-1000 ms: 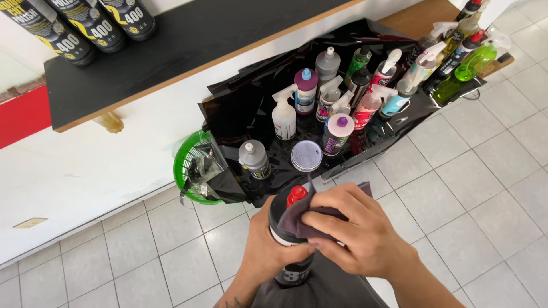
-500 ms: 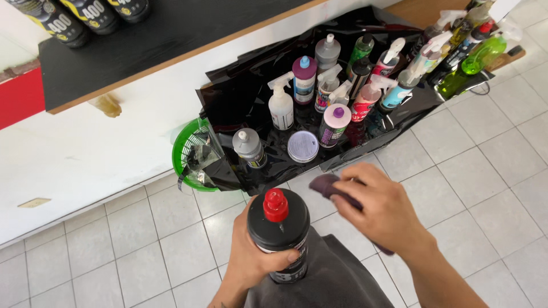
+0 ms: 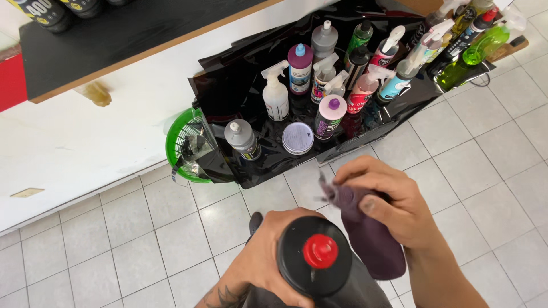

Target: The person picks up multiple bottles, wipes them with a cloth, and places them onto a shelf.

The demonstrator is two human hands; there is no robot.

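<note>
Two hands: both were busy, one per item, low in the view over the tiled floor (image 3: 142, 245).
Left grip: the left hand (image 3: 268, 256) was clenched round the shoulder of a black bottle (image 3: 319, 274), red cap (image 3: 320, 251) pointing up at the camera.
Right grip: the right hand (image 3: 394, 205) was pinching a dark purple cloth (image 3: 371, 239), thumb on top, the loose end hanging below the fingers.
Where they sat: cloth just beside the bottle, on the far side from the left grip; I could not tell if they touched.
Doing it well: my call — steady the bottle upright, bunch the cloth flat under the fingertips, and bring it squarely over the cap so nothing drips past.
Beyond the grips: a black tray (image 3: 228, 91) of spray bottles and a round tin (image 3: 298, 138) stood ahead, a green basket (image 3: 177, 148) at its end.
</note>
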